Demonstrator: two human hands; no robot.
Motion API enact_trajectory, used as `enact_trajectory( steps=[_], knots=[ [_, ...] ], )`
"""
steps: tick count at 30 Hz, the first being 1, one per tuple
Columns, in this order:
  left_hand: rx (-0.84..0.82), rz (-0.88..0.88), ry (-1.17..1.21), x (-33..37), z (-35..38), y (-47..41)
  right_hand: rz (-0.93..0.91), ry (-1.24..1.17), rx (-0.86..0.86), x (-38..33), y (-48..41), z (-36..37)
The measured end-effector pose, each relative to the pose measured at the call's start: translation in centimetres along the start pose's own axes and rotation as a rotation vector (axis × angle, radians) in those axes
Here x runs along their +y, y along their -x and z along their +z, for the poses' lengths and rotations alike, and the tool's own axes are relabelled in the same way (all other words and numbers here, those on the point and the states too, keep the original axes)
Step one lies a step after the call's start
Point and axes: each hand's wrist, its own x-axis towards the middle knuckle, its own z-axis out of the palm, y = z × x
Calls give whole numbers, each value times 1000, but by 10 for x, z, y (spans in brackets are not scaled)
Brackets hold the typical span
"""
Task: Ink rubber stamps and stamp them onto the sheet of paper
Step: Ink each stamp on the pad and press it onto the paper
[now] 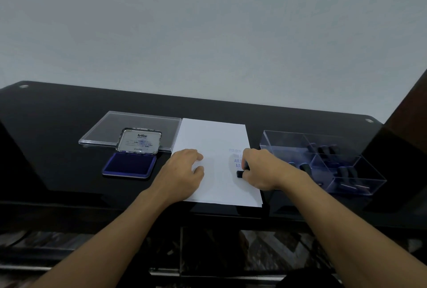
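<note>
At the centre of the frame, the right hand grips a small black stamp low over the white paper, just below faint blue prints, two of them beginning "AIR". The left hand rests on the sheet's left half, fingers relaxed, holding nothing. On the black tabletop, an open blue ink pad lies at left; a clear divided box holding more black stamps sits at right.

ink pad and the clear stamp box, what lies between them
Head view: the sheet of paper, the left hand resting on it, the right hand holding a black stamp.
</note>
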Motion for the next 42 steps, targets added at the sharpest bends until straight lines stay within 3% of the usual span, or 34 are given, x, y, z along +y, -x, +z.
enact_trajectory(
  steps=[23,30,42],
  knots=[
    [-27,-35,0,6,-16,-3,41,-12,-80,1,-3,-14],
    [39,-47,-5,16,-39,-12,14,-188,211,2,0,-48],
    [37,-41,17,41,-38,-20,8,-319,254,22,16,-54]
  ],
)
